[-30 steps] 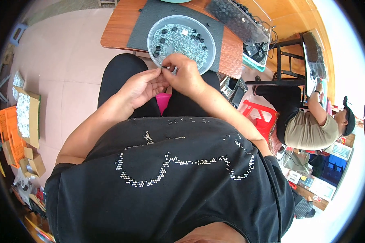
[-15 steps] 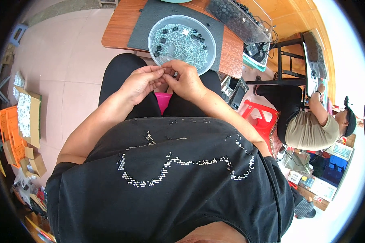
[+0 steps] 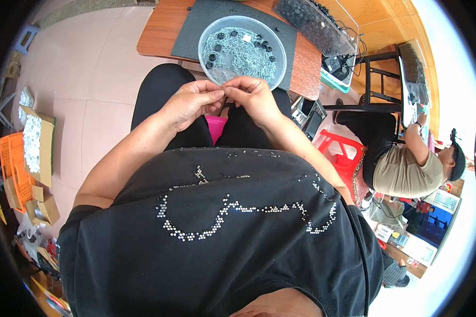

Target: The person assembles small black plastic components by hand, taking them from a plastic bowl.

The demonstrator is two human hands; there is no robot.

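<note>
Both hands met at upper centre of frame: left hand [image 3: 191, 103] and right hand [image 3: 254, 95] pinched one tiny part, too small to identify, just below the clear round tray [image 3: 241, 48] on the bench [image 3: 158, 37]. Fingertips were best kept close, over the lap.

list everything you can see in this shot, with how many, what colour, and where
Round basin of small metal parts: one, clear, on the mat ahead.
Mat: one, dark grey, on the table.
Table: one, brown wood, ahead.
Stool: one, red, at right.
Co-worker: one, tan shirt, seated far right.
Cardboard box: one, brown, on the floor at left.
Crate: one, orange, far left.
Left hand: fingertips pinched, meeting the right hand.
Right hand: fingertips pinched; any piece between them is too small to see.
</note>
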